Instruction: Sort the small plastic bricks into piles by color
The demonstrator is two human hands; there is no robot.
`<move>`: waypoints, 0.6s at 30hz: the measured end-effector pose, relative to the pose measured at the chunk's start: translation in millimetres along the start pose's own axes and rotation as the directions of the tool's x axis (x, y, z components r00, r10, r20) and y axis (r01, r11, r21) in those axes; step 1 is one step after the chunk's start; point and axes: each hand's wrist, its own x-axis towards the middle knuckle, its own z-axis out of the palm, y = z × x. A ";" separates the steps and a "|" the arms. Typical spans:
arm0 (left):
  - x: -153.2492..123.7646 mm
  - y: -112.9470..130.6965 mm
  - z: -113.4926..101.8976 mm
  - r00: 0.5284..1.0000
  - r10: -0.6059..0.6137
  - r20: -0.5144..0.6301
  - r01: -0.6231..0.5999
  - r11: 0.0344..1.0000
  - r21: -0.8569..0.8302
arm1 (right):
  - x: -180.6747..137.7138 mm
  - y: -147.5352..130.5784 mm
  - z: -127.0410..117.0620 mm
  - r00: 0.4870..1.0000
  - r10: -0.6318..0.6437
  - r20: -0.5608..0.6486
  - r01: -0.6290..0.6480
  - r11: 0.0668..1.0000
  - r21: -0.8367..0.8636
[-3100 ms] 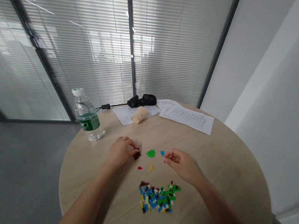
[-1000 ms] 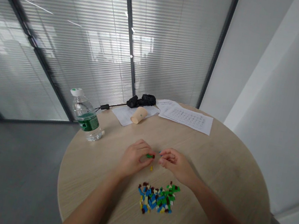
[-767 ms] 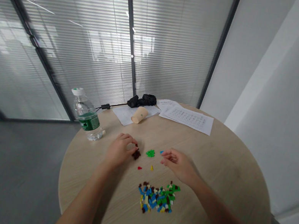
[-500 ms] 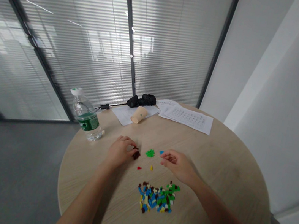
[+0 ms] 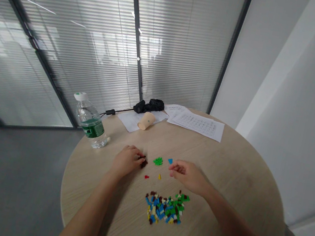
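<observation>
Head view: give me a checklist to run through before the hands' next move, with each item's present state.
1. Left hand at the dark brown pieces: ok.
2. Left hand's grip on a piece: cannot tell, fingertips too small.
3. Right hand beside the blue cluster: ok; whether it holds anything, cannot tell.
4. Green cluster apart from the mixed pile: ok.
5. Mixed pile sorted by colour: not ok, blue, green, brown and yellow together.
6. Bottle capped: ok.

A round table (image 5: 235,160) bears coloured pieces (image 5: 163,210), papers (image 5: 198,125) and a bottle (image 5: 93,128).
</observation>
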 end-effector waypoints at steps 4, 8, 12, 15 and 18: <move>-0.1 -0.1 -0.3 1.000 0.010 0.001 -0.010 1.000 -0.001 | -6.4 -1.3 -18.8 0.976 -0.013 0.216 0.052 0.983 -0.176; -1.3 2.1 -2.3 1.000 0.018 -0.020 -0.018 1.000 -0.014 | -9.7 6.5 -35.2 0.924 -0.012 0.382 0.097 0.974 -0.204; -2.2 3.8 -2.8 0.998 0.020 -0.055 -0.021 1.000 -0.023 | -8.7 11.8 -37.3 0.900 -0.038 0.435 0.131 0.974 -0.184; -1.8 4.5 -1.4 0.994 0.012 -0.105 -0.017 0.999 -0.046 | -7.7 10.1 -33.6 0.896 -0.052 0.440 0.156 0.967 -0.204; -1.0 6.4 -0.5 0.988 0.040 -0.149 -0.054 0.995 -0.088 | -7.7 8.0 -30.3 0.904 -0.044 0.424 0.153 0.962 -0.228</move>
